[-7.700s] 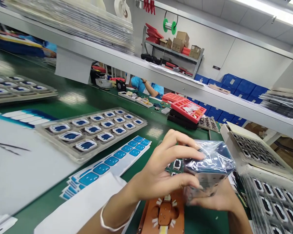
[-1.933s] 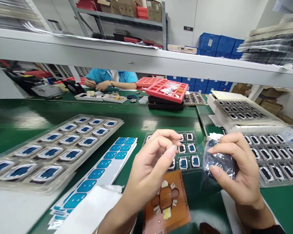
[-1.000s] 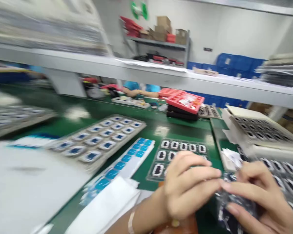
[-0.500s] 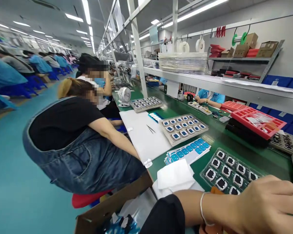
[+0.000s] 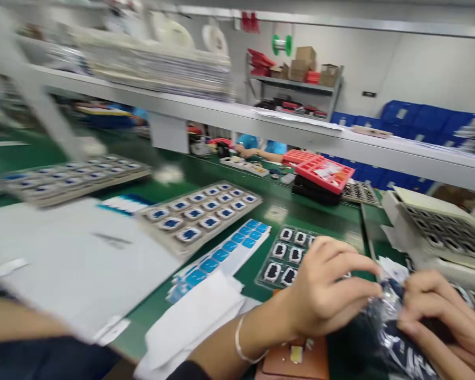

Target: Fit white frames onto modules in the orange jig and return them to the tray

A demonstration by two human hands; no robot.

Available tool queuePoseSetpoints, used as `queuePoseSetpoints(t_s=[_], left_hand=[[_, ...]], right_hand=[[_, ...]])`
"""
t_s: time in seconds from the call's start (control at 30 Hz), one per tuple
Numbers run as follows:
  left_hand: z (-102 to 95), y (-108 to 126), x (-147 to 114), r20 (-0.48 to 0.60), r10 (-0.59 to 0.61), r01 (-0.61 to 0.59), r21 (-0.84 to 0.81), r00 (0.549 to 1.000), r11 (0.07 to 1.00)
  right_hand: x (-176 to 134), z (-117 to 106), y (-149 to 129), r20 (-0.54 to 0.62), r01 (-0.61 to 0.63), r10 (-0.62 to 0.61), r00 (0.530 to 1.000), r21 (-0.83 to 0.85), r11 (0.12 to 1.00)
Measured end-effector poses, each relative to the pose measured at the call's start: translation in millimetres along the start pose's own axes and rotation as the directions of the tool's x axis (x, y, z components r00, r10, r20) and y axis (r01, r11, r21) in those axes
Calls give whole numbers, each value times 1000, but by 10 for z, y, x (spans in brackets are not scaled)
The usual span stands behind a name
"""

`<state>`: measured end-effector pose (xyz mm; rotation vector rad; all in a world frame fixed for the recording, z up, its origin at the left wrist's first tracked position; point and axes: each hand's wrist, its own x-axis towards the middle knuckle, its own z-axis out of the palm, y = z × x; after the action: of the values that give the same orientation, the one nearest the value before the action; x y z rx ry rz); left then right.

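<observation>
A clear plastic bag [image 5: 388, 322] with dark contents lies between my two hands at the lower right. My left hand [image 5: 332, 287], with a pale bracelet at its wrist, is closed with its fingertips pinching the bag's near-left edge. On the bag's other side my right hand [image 5: 439, 311] is closed on the plastic, thumb towards me. Partly behind my left hand lies a clear tray [image 5: 263, 272] of white-rimmed, black-centred parts. Under my left forearm sits a brown leather-like case [image 5: 275, 364] with a metal clasp. The bag's contents are too blurred to name.
White sheets [image 5: 190, 327] and blue-sticker strips [image 5: 225, 250] lie left of my arm. Beyond stand a parts tray [image 5: 206, 211], a white mat [image 5: 67, 264] with tweezers [image 5: 111, 240], and red trays [image 5: 324, 171]. Another person's arm [image 5: 19, 322] reaches in at lower left.
My view has swung right, away from the neighbouring person and aisle. My right hand and the plastic bag have come into view, with both hands on the bag.
</observation>
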<state>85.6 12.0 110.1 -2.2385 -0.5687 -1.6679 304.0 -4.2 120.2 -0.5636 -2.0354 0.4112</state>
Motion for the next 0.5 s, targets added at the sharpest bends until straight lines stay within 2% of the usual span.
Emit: queuePoseSetpoints(t_s=[0.07,0.2,0.3,0.4,0.5], left_hand=[[-18,-7,20,-16,-11,10,-23,1000,1000],[-21,-8,45,48,-44,46,-47,998,998],[-13,-8,37,67,-25,26,-6,997,1000],[-30,-18,43,35,18,-21,82,999,996],[-82,-41,79,77,120,-136,247,990,959]], right_hand=[[25,14,-130,19,-65,66,998,-44,997],[52,14,-213,66,-153,155,986,-29,988],[58,-23,-201,99,-135,135,986,-1,991],[81,-20,-180,105,-84,79,991,38,996],[105,58,-176,33,-51,49,998,52,997]])
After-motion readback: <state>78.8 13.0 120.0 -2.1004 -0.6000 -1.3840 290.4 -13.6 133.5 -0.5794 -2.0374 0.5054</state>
